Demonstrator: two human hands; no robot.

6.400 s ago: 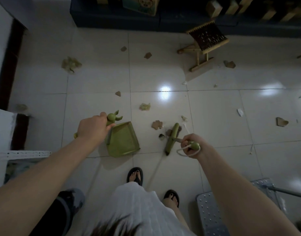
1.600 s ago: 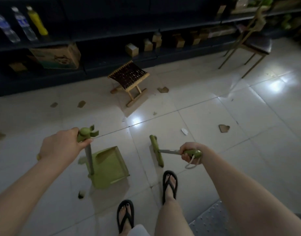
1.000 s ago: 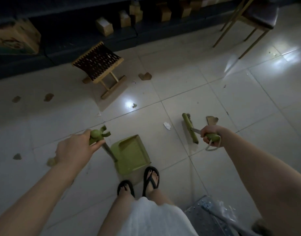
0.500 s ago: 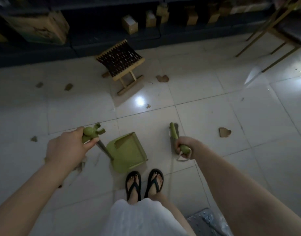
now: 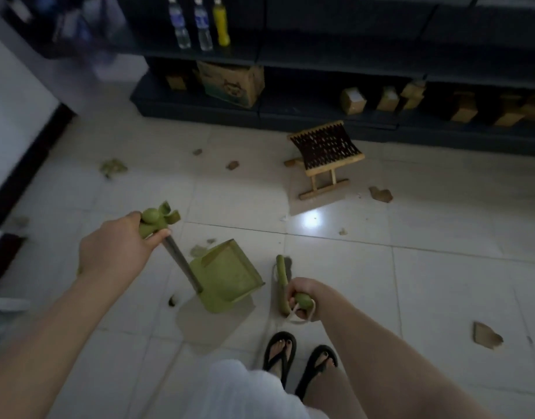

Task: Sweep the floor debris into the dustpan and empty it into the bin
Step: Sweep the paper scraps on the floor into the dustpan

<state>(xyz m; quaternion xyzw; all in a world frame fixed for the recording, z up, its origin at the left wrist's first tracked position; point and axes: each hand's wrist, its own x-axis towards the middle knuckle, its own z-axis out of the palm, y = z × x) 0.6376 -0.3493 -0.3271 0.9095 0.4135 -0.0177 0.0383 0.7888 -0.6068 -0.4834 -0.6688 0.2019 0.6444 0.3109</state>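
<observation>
My left hand grips the dustpan handle, fingers curled round its green top. The pan is down at the floor, ahead of my feet. My right hand wraps its fingers round the broom, whose head lies just right of the pan. Debris lies scattered around.

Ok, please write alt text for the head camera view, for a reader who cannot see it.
Looking down, a person's left hand holds a green dustpan by its long handle and the right hand grips a green broom. Brown scraps lie scattered on the tiled floor, near a wooden stool and dark shelves.
</observation>
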